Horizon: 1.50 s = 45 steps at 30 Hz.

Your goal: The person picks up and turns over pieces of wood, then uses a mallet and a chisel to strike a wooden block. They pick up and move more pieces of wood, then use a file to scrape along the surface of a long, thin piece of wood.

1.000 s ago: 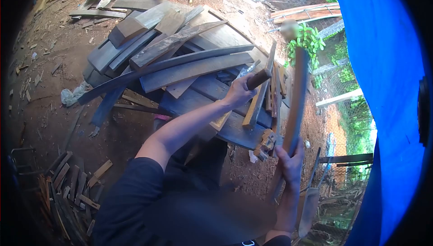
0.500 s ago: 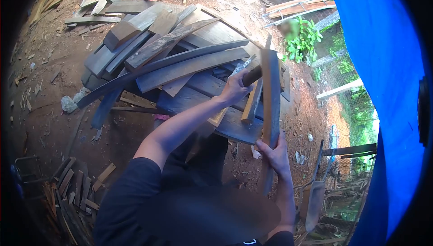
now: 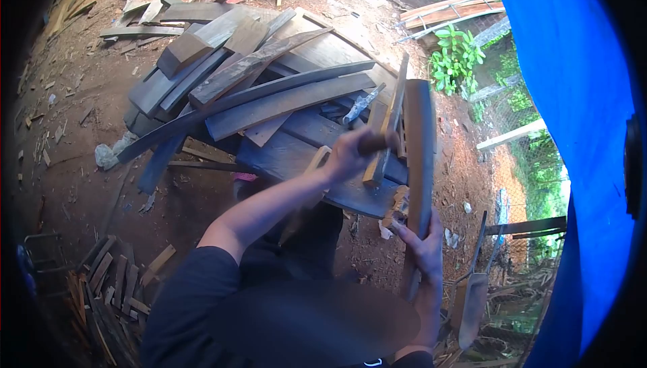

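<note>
1. Offcut sticks (image 3: 108, 280) lie on the dirt far left, well clear of the work. Board pile (image 3: 269, 78) sits behind the hands.
2. Left hand (image 3: 347, 156) is a full fist closed around the tool handle (image 3: 379, 142). The handle is roughly level and points at the plank. The tool head isn't clear, so I can't tell what kind it is.
3. Curved plank (image 3: 419, 152) stands near upright at the right edge of the pile, foot down by the front slab (image 3: 296, 159).
4. Right hand (image 3: 423, 250) is wrapped tight on the plank's lower part, fingers on its front face.
5. My advice on doing it well:
   - Keep the right-hand fingers below the strike line.
   - Brace the plank's foot against the slab.
   - Use short, controlled strokes along the grain.
   - Keep the plank vertical so it doesn't kick.
6. Against 0.5 s ago, the handle has dropped from a raised tilt to level. The left hand is lower and nearer the body.
7. The plank has shifted slightly right. A second ago it leaned out to the right. Both grips are unchanged.
8. Blue tarp (image 3: 566, 98) fills the right side.
</note>
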Available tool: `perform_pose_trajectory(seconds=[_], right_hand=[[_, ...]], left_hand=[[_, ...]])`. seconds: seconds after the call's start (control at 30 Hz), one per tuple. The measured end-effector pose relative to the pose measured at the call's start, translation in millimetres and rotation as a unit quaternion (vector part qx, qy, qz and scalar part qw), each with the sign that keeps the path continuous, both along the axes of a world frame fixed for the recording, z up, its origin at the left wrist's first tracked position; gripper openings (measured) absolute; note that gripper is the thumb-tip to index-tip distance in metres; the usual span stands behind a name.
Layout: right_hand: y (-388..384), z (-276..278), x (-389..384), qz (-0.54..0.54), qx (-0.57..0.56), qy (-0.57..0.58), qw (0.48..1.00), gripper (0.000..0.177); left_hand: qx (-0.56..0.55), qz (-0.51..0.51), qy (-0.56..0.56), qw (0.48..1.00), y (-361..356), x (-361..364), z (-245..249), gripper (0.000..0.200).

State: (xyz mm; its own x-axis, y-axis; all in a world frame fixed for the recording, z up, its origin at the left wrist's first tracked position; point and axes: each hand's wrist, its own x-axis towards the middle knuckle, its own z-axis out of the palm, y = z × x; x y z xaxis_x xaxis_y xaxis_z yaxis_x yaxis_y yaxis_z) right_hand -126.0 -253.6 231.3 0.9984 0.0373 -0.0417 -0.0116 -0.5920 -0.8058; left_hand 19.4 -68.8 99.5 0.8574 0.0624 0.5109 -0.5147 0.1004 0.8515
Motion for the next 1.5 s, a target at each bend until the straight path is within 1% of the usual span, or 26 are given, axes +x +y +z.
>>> perform_pose_trajectory(seconds=[0.07, 0.1, 0.17, 0.23, 0.27, 0.3, 0.4, 0.53, 0.6, 0.63, 0.7, 0.77, 0.83, 0.87, 0.9, 0.97, 1.0, 1.03, 1.1, 1.13, 1.17, 1.23, 1.3, 1.37, 1.43, 1.5], right_hand=[[-2.7, -8.0, -13.0, -0.059, 0.068, 0.013, 0.996, 0.061], [-2.0, -7.6, -17.7, -0.057, 0.068, 0.015, 0.996, 0.061], [0.6, -3.0, -26.7, -0.103, 0.117, 0.026, 0.987, 0.064], [-7.9, -6.6, -33.6, -0.116, 0.117, -0.009, 0.986, 0.064], [-11.4, -6.9, -36.8, -0.129, 0.118, -0.044, 0.984, 0.063], [-14.4, -2.6, -41.0, -0.130, 0.117, -0.042, 0.984, 0.063], [-18.7, 17.8, -53.2, -0.106, 0.193, -0.096, 0.971, 0.063], [-20.5, 12.6, -64.4, -0.096, 0.239, -0.082, 0.963, 0.062], [-16.8, -3.7, -63.8, -0.133, 0.073, 0.070, 0.986, 0.063], [-21.9, -10.2, -65.4, -0.134, 0.073, 0.069, 0.986, 0.063], [-34.1, -17.1, -62.3, -0.049, 0.008, 0.061, 0.997, 0.064], [-37.2, -3.1, -71.7, -0.074, 0.016, 0.064, 0.995, 0.065], [-29.3, 12.2, -77.7, -0.108, 0.157, -0.032, 0.981, 0.065], [-25.2, 11.4, -75.5, -0.089, 0.210, -0.058, 0.972, 0.065], [-19.0, 10.1, -70.6, -0.090, 0.209, -0.059, 0.972, 0.065], [-8.1, 5.1, -57.7, -0.128, 0.097, 0.011, 0.987, 0.064], [-18.2, -3.3, -39.8, -0.051, -0.020, 0.066, 0.996, 0.061], [-22.3, -2.2, -38.9, -0.053, -0.019, 0.062, 0.996, 0.061], [-12.4, 14.5, -31.4, -0.067, 0.019, 0.024, 0.997, 0.058], [-18.4, 14.5, -34.8, -0.088, 0.036, -0.023, 0.995, 0.057], [-15.2, 17.2, -36.2, -0.092, 0.036, -0.021, 0.995, 0.057], [-1.8, 27.6, -31.9, -0.113, 0.130, -0.055, 0.984, 0.057], [-1.3, 16.3, -9.9, -0.136, 0.105, -0.035, 0.984, 0.055], [-9.2, 1.6, 13.9, 0.021, -0.085, -0.016, 0.996, 0.055], [-2.5, 19.5, 14.6, 0.015, -0.060, -0.034, 0.997, 0.058], [10.2, 45.8, 5.5, -0.076, 0.043, 0.000, 0.996, 0.063]], left_hand=[[0.061, 0.032, -0.128, 0.989, -7.5, -25.3, -9.7, 0.013], [0.094, 0.044, -0.184, 0.978, -12.1, -36.6, -14.0, 0.013], [0.176, 0.026, -0.226, 0.958, -17.0, -51.7, -28.7, 0.018], [0.178, 0.003, -0.241, 0.954, -21.7, -53.8, -39.2, 0.023], [0.180, 0.004, -0.238, 0.954, -22.0, -54.8, -37.7, 0.025], [0.183, 0.005, -0.234, 0.955, -22.1, -56.1, -36.2, 0.027], [0.162, 0.025, -0.225, 0.961, -21.3, -46.1, -25.6, 0.018], [0.131, 0.025, -0.194, 0.972, -20.7, -38.1, -13.7, 0.017], [0.128, 0.016, -0.178, 0.975, -21.0, -38.1, -13.2, 0.018], [0.129, 0.008, -0.178, 0.975, -20.3, -39.3, -13.3, 0.018], [0.131, 0.010, -0.179, 0.975, -17.7, -34.9, -11.3, 0.018], [0.143, 0.002, -0.168, 0.975, -20.0, -38.3, -10.8, 0.018], [0.135, -0.008, -0.146, 0.980, -21.9, -34.0, -5.5, 0.018], [0.117, -0.003, -0.122, 0.986, -23.0, -29.2, -1.6, 0.019], [0.101, 0.003, -0.098, 0.990, -22.2, -24.2, 2.5, 0.020], [0.098, 0.005, -0.083, 0.992, -19.0, -15.9, 8.8, 0.021], [0.092, -0.018, -0.048, 0.994, -18.6, -11.4, 10.5, 0.022], [0.087, -0.040, -0.014, 0.995, -19.3, -8.0, 11.6, 0.023], [0.096, -0.023, -0.016, 0.995, -18.1, -2.0, 13.7, 0.023], [0.077, -0.042, -0.004, 0.996, -16.0, 1.8, 12.2, 0.022], [0.058, -0.065, 0.005, 0.996, -15.1, 6.6, 11.2, 0.022], [0.036, -0.092, 0.023, 0.995, -9.0, 18.8, 12.6, 0.020], [-0.005, -0.108, 0.064, 0.992, -8.3, 35.7, 7.1, 0.025], [-0.020, -0.114, 0.093, 0.989, -4.2, 46.1, 5.7, 0.031], [-0.037, -0.109, 0.121, 0.986, 0.1, 53.9, 5.9, 0.037], [-0.093, -0.110, 0.095, 0.985, 1.6, 52.1, 4.4, 0.042]])
